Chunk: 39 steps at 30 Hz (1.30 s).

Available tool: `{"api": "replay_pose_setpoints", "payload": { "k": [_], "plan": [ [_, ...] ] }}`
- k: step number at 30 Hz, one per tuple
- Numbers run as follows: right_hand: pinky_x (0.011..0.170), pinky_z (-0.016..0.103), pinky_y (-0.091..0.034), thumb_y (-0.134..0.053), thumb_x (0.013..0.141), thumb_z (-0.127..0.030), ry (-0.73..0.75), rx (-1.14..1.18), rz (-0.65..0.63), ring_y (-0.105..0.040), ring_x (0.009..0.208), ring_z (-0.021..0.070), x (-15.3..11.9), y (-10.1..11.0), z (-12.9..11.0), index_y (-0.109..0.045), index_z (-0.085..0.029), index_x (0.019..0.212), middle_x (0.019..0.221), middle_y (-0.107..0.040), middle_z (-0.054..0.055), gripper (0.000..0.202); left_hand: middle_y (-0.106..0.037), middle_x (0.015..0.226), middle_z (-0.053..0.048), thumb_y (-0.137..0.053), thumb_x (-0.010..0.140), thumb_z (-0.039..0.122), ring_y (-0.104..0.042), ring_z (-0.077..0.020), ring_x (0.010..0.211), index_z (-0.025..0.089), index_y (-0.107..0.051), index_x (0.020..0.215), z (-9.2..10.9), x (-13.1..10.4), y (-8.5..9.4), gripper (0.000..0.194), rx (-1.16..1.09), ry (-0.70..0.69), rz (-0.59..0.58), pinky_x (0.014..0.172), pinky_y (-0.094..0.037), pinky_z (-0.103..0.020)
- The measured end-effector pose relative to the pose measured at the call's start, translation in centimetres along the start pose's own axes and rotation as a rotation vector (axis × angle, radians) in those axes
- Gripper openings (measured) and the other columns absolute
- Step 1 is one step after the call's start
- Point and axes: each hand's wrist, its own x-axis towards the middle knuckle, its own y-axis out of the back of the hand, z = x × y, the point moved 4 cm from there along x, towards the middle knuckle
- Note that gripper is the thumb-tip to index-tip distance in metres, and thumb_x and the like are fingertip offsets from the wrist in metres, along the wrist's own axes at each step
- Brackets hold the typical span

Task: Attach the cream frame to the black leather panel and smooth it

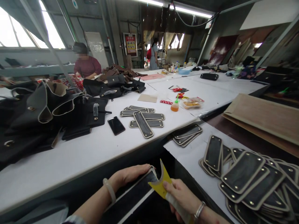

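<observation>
Low at the table (70,161) edge, the left hand (130,175) grips a black leather panel (133,196), steadying it while the right hand (182,194) pinches a yellow scraper (160,183) against its end.

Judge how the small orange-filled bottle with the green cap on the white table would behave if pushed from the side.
The bottle stands upright, narrow and taller than its base, so a push near the cap would probably tip it. It looks small and plastic, so likely light. Tipped over, its rounded body might roll toward the snack packet beside it.
</observation>
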Motion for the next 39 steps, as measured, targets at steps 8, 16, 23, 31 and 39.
{"api": "replay_pose_setpoints", "payload": {
  "k": [8,16,23,31,39],
  "plan": [
    [0.030,0.020,-0.037,-0.047,0.072,-0.079,0.030,-0.133,-0.071,-0.047,0.033,0.0118,1.1,1.0,-0.7,-0.046,-0.018,0.088,0.051,-0.052,-0.003,0.063,-0.067,0.121,-0.006,-0.035,0.092,0.064,-0.058,-0.0267,0.113,0.021,-0.068,0.116,-0.4,0.2,0.7,0.059,0.095,0.038,0.030,0.106,-0.037,-0.042],
    [0.052,0.024,-0.031,-0.030,0.098,-0.047,0.420,-1.000,0.247,-0.055,0.059,0.0142,2.9,5.1,-6.5,-0.055,-0.017,0.062,0.059,-0.059,0.002,0.054,-0.067,0.117,-0.005,-0.036,0.094,0.060,-0.060,-0.0241,0.109,0.020,-0.067,0.115,-0.1,-0.5,0.9,0.054,0.106,-0.018,0.036,0.102,-0.039,-0.036],
    [0.055,0.029,-0.021,-0.033,0.100,-0.046,0.668,-1.369,0.130,-0.061,0.062,0.0187,5.7,4.7,-12.4,-0.068,-0.018,0.067,0.067,-0.070,0.009,0.055,-0.065,0.112,-0.007,-0.051,0.087,0.060,-0.060,-0.0237,0.107,0.019,-0.025,0.149,-1.5,-0.3,0.8,0.078,-0.085,0.052,0.121,0.096,-0.044,-0.039],
    [0.050,0.028,-0.019,-0.035,0.099,-0.047,0.879,-1.630,-0.098,-0.065,0.059,0.0202,7.6,2.9,-15.4,-0.071,-0.017,0.069,0.065,-0.071,0.011,0.056,-0.058,0.133,-0.008,-0.065,0.083,0.048,-0.054,-0.0260,0.120,0.023,-0.010,0.154,-2.3,-0.5,1.3,0.093,-0.289,0.025,0.158,0.106,-0.037,-0.040],
    [0.047,0.027,-0.020,-0.037,0.098,-0.047,1.002,-1.738,-0.220,-0.066,0.057,0.0195,8.6,1.9,-16.1,-0.071,-0.018,0.069,0.063,-0.071,0.009,0.053,-0.061,0.130,-0.002,-0.053,0.092,0.049,-0.055,-0.0267,0.118,0.025,-0.041,0.145,-0.3,-0.8,1.4,0.060,-0.108,-0.082,0.125,0.104,-0.039,-0.037]
  ]
}}
